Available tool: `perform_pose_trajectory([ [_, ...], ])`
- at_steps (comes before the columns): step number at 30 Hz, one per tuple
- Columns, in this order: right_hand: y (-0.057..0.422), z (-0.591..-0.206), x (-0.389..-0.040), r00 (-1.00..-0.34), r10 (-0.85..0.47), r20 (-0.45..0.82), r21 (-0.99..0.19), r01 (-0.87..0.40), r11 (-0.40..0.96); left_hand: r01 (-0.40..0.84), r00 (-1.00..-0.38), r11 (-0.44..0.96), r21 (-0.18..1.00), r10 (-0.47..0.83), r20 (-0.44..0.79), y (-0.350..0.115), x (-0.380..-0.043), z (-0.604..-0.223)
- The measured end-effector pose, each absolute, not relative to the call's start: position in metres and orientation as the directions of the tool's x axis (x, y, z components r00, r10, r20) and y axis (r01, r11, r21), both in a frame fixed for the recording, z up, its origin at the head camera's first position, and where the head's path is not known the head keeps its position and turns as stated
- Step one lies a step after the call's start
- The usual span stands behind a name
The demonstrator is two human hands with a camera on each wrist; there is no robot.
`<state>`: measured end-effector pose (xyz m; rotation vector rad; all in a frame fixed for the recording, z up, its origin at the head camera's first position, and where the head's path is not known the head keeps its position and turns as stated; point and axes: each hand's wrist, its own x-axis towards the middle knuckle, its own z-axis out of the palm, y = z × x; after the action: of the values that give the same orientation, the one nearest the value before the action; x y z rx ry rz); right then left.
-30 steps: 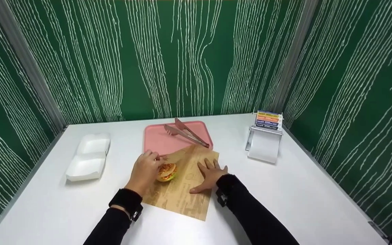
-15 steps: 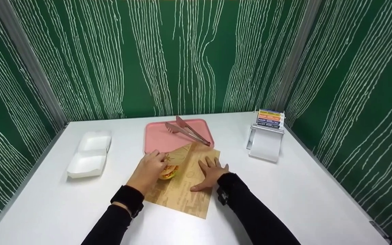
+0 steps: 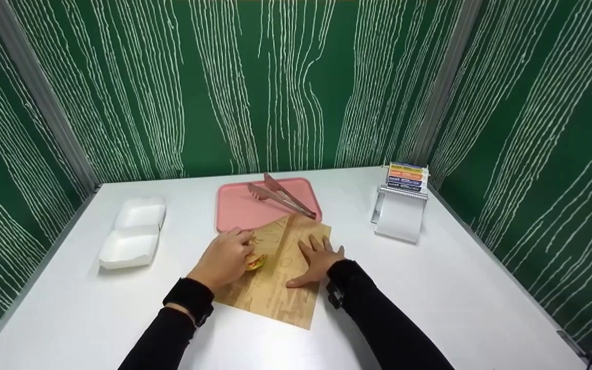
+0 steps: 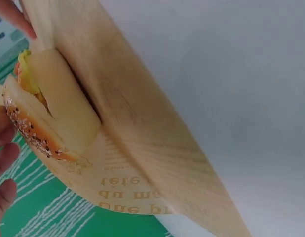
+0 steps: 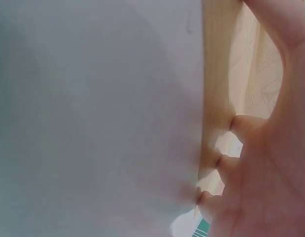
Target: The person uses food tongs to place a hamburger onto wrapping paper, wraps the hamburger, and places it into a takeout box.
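Observation:
A sheet of brown printed wrapping paper [image 3: 280, 300] lies under a sesame-topped burger [image 3: 256, 262]. My left hand [image 3: 226, 257] pinches the paper's far left part and holds it folded over the burger, so only a strip of filling and bun shows in the head view. In the left wrist view the seeded bun [image 4: 31, 123] sits against the paper [image 4: 157, 148], fingertips close beside it. My right hand [image 3: 319, 262] presses flat on the paper's right side, fingers spread; from the right wrist its fingertips [image 5: 239, 123] touch the sheet.
Behind the paper is a pink tray [image 3: 234, 205] with metal tongs [image 3: 283, 198] across it. An open white takeaway box [image 3: 131, 236] stands on the left. At the back right is a dispenser [image 3: 401, 203] with a white roll sheet and coloured labels. Green walls enclose the table.
My left hand has drawn the paper's far left edge over the burger and down, covering most of the bun. My right hand has stayed in place on the sheet.

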<state>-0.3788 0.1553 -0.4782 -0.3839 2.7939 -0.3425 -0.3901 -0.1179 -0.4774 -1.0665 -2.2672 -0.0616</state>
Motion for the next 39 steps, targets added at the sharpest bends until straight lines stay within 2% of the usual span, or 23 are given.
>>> perform_pose_trajectory([
  [3,0.155,-0.478,-0.378,-0.920,-0.295,-0.259,-0.276,-0.222,0.935,0.693,-0.582,0.719,-0.044,0.595,0.554,-0.114,-0.390,-0.474],
  [7,0.156,-0.479,-0.378,-0.919,-0.298,-0.258,-0.278,-0.225,0.934,0.585,-0.755,0.786,0.200,0.438,0.488,-0.105,-0.392,-0.468],
  [9,0.156,-0.480,-0.379,-0.920,-0.298,-0.255,-0.285,-0.223,0.932,0.524,-0.813,0.802,0.287,0.371,0.449,-0.102,-0.395,-0.466],
  [12,0.158,-0.490,-0.384,-0.923,-0.303,-0.239,-0.285,-0.231,0.930,0.458,-0.862,0.812,0.362,0.306,0.404,-0.098,-0.398,-0.465],
  [19,0.155,-0.491,-0.385,-0.920,-0.302,-0.251,-0.292,-0.225,0.930,0.375,-0.907,0.845,0.381,0.249,0.340,-0.100,-0.398,-0.467],
  [27,0.161,-0.518,-0.402,-0.924,-0.311,-0.223,-0.279,-0.245,0.929,0.392,-0.915,0.775,0.495,0.275,0.295,-0.102,-0.396,-0.470],
  [39,0.158,-0.488,-0.384,-0.924,-0.302,-0.232,-0.269,-0.238,0.933,0.403,-0.904,0.783,0.473,0.262,0.337,-0.094,-0.400,-0.471],
])
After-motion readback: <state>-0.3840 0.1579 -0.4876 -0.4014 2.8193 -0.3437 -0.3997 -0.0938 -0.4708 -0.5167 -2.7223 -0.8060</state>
